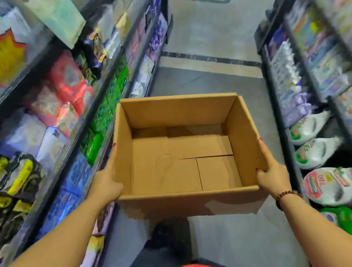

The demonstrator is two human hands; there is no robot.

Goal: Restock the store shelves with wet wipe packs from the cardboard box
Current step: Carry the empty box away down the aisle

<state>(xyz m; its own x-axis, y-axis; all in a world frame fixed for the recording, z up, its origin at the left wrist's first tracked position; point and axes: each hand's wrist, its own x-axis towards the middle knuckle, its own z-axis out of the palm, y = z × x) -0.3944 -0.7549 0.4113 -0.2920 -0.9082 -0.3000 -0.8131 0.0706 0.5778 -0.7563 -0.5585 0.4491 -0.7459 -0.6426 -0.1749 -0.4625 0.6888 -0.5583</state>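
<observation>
I hold an open brown cardboard box point(177, 111) in front of me, above the aisle floor. Its inside shows only bare cardboard flaps; no packs lie in it. My left hand point(106, 185) grips the box's left wall near the front corner. My right hand point(273, 175) grips the right wall, thumb over the rim, with a bead bracelet on the wrist. Shelves on the left point(45, 130) carry blurred soft packs in red, green, blue and white.
Dark shelving runs along both sides of a narrow aisle. The right shelves point(317, 152) hold white and green jugs low down and coloured packs above. Grey tiled floor point(204, 42) stretches ahead. A yellow-red starburst sign point(2, 57) hangs at upper left.
</observation>
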